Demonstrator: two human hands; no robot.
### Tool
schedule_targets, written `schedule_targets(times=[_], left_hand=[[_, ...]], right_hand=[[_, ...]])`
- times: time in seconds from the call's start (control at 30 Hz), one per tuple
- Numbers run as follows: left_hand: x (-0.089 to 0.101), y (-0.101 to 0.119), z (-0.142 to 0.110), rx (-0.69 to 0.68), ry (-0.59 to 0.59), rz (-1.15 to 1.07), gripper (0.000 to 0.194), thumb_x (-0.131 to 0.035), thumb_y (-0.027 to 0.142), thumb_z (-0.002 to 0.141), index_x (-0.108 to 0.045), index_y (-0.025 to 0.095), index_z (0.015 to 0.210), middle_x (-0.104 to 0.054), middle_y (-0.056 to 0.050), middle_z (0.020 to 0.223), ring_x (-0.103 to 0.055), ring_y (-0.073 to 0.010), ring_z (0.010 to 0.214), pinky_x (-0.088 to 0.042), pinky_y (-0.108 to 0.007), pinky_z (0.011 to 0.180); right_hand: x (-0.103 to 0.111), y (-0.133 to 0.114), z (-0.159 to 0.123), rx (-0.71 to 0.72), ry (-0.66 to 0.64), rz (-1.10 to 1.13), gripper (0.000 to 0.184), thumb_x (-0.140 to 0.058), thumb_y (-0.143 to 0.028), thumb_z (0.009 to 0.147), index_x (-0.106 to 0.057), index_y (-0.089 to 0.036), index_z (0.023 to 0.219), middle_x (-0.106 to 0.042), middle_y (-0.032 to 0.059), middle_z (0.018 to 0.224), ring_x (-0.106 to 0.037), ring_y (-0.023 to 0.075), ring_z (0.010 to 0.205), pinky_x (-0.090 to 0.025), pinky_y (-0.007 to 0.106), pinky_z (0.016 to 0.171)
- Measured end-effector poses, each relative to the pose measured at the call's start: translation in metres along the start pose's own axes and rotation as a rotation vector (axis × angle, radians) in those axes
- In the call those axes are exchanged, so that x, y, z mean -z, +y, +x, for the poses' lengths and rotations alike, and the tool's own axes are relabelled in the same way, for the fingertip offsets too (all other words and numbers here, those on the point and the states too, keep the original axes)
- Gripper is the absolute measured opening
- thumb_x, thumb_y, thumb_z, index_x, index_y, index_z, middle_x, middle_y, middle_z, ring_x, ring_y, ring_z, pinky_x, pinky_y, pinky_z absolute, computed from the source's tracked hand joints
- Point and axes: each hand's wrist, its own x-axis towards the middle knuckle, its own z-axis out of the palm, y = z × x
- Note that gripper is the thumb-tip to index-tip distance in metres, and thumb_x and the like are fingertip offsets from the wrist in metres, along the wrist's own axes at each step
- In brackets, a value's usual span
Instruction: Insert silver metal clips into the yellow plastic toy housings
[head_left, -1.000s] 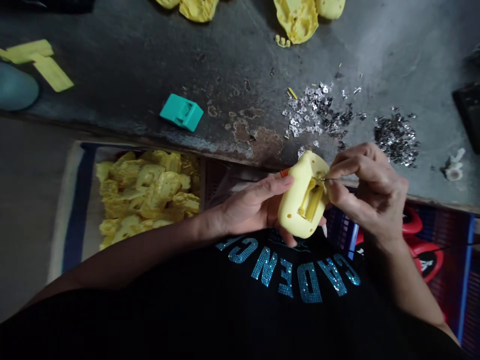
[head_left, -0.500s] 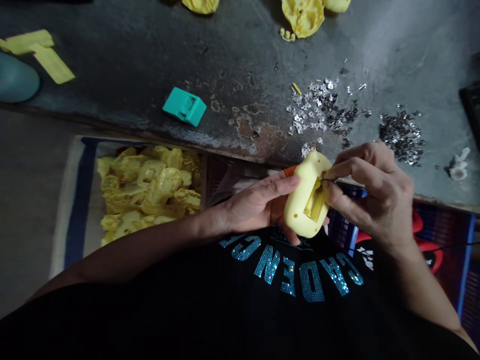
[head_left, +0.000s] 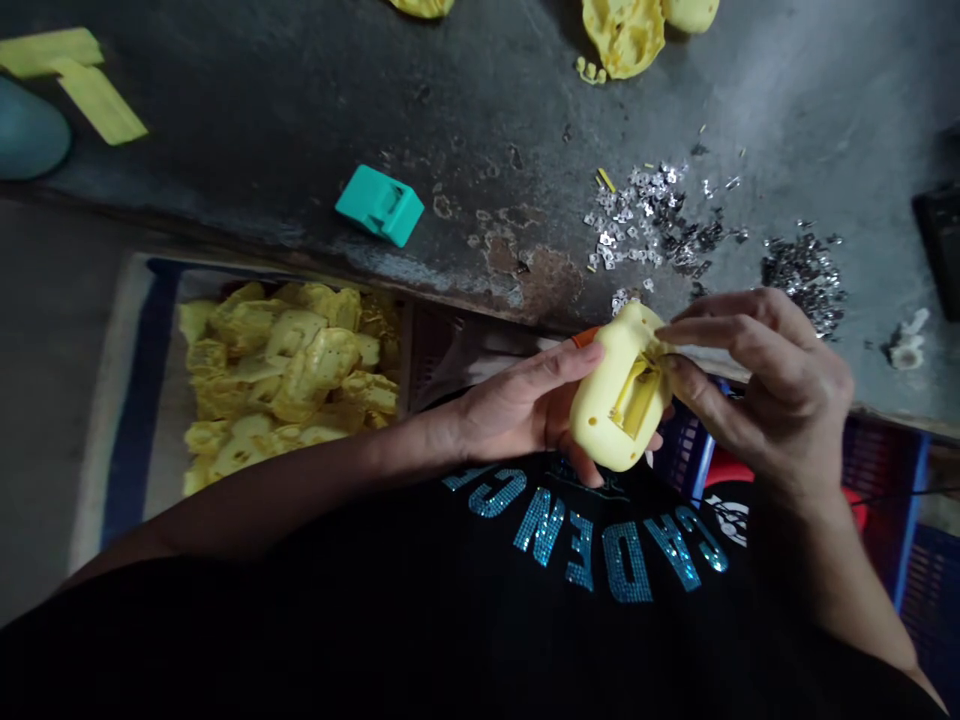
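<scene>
My left hand (head_left: pixel 536 400) is closed around a pale yellow plastic housing (head_left: pixel 596 405), held above my lap at the table edge. The housing is rounded, with small holes and a long battery compartment (head_left: pixel 636 405) facing up. At the compartment's upper end, my right hand (head_left: pixel 757 385) has its thumb and forefinger pinched close together. A thin dark edge of a small metal piece (head_left: pixel 666 355) shows at these fingertips; most of it is hidden. Beyond my hands, loose metal contacts (head_left: pixel 630 215) are scattered on the grey table (head_left: pixel 480 120), with a denser pile (head_left: pixel 806 280) to the right.
A turquoise block (head_left: pixel 380 205) lies near the table's edge. Yellow shells (head_left: pixel 622 40) are at the far side, yellow strips (head_left: pixel 101 100) at left beside a bluish-grey rounded object (head_left: pixel 30 130). Below, a container holds many yellow shells (head_left: pixel 300 360). Blue crates (head_left: pixel 885 480) stand at right.
Both hands and the housing have shifted slightly right in view. My right fingertips have moved in against the compartment's upper end, and less of the thin metal piece shows between them.
</scene>
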Motion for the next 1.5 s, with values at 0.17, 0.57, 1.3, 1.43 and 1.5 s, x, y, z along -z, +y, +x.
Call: schedule_targets(times=[0.17, 0.57, 1.3, 1.43, 1.5], left_hand=[[-0.004, -0.003, -0.002, -0.095, 0.155, 0.119, 0.079, -0.089, 0.063, 0.099, -0.060, 0.036, 0.167, -0.086, -0.009, 0.128, -0.087, -0.0246, 0.092, -0.070, -0.029, 0.068], [-0.020, 0.009, -0.040, -0.180, 0.404, 0.800, 0.047, -0.068, 0.058, 0.114, -0.083, 0.017, 0.133, -0.082, -0.005, 0.098, -0.075, -0.0193, 0.085, -0.062, -0.024, 0.077], [0.009, 0.028, -0.043, -0.325, 0.301, 0.153, 0.097, -0.100, 0.067, 0.085, -0.057, 0.032, 0.164, -0.082, -0.010, 0.126, -0.084, -0.0279, 0.092, -0.060, -0.027, 0.055], [0.001, 0.034, -0.054, -0.574, 0.647, 0.665, 0.111, -0.108, 0.047, 0.079, -0.054, 0.036, 0.175, -0.072, -0.013, 0.162, -0.077, -0.0292, 0.118, -0.060, -0.030, 0.074], [0.007, 0.031, -0.067, -0.653, 0.798, 0.985, 0.108, -0.109, 0.048, 0.077, -0.060, 0.033, 0.173, -0.070, -0.013, 0.166, -0.073, -0.0353, 0.130, -0.064, -0.037, 0.089]], right_hand=[[0.006, 0.011, 0.017, 0.001, -0.237, 0.140, 0.043, -0.083, -0.036, 0.105, -0.073, -0.036, 0.146, -0.082, 0.0087, 0.138, -0.079, 0.0336, 0.123, -0.069, 0.052, 0.100], [-0.021, -0.005, 0.010, 0.231, 0.112, -0.118, 0.052, -0.080, -0.032, 0.103, -0.063, -0.023, 0.152, -0.080, 0.0151, 0.129, -0.080, 0.0290, 0.113, -0.072, 0.044, 0.091], [-0.041, 0.003, 0.063, 0.011, -0.095, 0.332, 0.051, -0.094, -0.043, 0.098, -0.077, -0.033, 0.144, -0.080, 0.0061, 0.133, -0.077, 0.0251, 0.114, -0.067, 0.042, 0.095], [-0.047, 0.019, 0.063, -0.084, -0.084, 0.531, 0.063, -0.097, -0.042, 0.095, -0.073, -0.038, 0.153, -0.076, 0.0056, 0.152, -0.077, 0.0273, 0.129, -0.069, 0.044, 0.101], [-0.046, 0.033, 0.063, -0.137, -0.028, 0.566, 0.059, -0.096, -0.038, 0.095, -0.075, -0.038, 0.150, -0.079, 0.0047, 0.147, -0.079, 0.0254, 0.123, -0.070, 0.042, 0.098]])
